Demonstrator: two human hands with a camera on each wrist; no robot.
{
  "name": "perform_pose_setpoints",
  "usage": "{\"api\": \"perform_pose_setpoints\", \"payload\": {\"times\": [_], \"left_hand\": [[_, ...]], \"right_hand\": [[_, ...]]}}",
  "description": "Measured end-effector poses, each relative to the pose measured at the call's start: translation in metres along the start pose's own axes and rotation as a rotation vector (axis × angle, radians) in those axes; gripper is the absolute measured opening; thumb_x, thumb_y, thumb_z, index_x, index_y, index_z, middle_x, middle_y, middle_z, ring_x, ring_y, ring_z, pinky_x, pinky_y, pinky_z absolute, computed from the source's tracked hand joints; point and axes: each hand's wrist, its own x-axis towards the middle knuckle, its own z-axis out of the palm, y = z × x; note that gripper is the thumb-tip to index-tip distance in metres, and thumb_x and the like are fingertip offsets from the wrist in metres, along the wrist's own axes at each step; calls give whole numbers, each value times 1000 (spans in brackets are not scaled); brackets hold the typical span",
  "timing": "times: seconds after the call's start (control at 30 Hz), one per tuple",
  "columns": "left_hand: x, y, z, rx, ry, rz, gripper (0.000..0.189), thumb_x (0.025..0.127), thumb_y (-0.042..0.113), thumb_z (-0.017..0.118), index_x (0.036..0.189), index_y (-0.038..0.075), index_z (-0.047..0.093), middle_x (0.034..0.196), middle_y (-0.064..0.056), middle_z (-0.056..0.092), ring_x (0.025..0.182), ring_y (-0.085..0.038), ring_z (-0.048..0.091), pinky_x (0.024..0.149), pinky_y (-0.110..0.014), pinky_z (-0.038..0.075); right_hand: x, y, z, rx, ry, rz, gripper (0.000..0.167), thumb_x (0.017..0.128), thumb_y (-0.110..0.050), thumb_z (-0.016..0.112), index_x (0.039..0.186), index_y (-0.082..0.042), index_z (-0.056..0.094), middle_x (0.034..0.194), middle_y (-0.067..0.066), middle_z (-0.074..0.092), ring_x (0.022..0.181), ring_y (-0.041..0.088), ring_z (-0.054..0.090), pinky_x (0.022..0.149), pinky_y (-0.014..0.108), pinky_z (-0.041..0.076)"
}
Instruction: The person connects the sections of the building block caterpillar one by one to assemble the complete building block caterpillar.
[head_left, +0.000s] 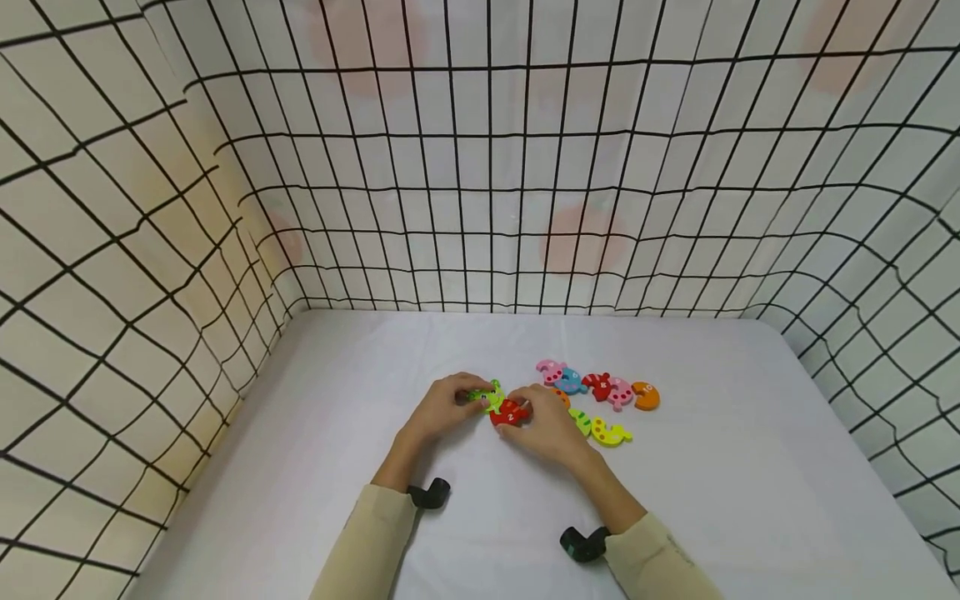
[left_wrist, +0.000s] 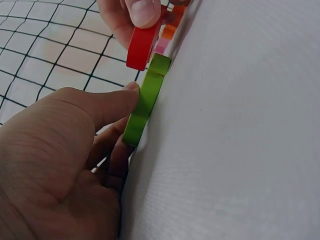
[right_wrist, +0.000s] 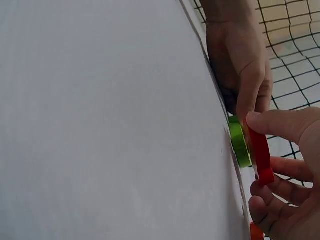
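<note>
My left hand [head_left: 438, 410] pinches a green curved puzzle piece [head_left: 495, 394] with small drawn eyes between thumb and fingers. In the left wrist view this green piece [left_wrist: 147, 100] stands out as a thick flat block right at the tablecloth. Between the thumb and fingertips of my right hand [head_left: 553, 429] is a red puzzle piece [head_left: 508, 413] marked with a pale character. From the right wrist, the red piece [right_wrist: 260, 152] sits a little higher than the green one [right_wrist: 239, 141] and close beside it. Seen from the head, its edge meets the green piece.
Right of the hands lies a row of linked pieces: pink, a blue piece [head_left: 570, 381], a red piece [head_left: 598, 385], another pink and an orange piece [head_left: 646, 396]. Nearer lies a yellow piece [head_left: 611, 432] beside a green-striped one. Black netting [head_left: 487, 183] surrounds the white table [head_left: 300, 467].
</note>
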Motion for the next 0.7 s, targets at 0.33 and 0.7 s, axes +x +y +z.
{"api": "perform_pose_setpoints", "payload": {"times": [0.33,0.7], "left_hand": [[-1,1,-1,5,-5,-5,28,96,18,73,125,19,75,131,-1,70,119,-19,64,101,-38,54],[-1,3,0,-29,2,-36,29,96,21,75,125,21,75,132,0,69,122,-20,63,106,-42,51]], "right_hand": [[1,-2,7,21,35,57,48,80,-31,90,119,-11,69,106,1,64,91,15,55,78,30,51],[0,-6,11,44,46,78,46,79,-32,90,114,-11,69,104,4,64,91,16,55,78,31,50]]}}
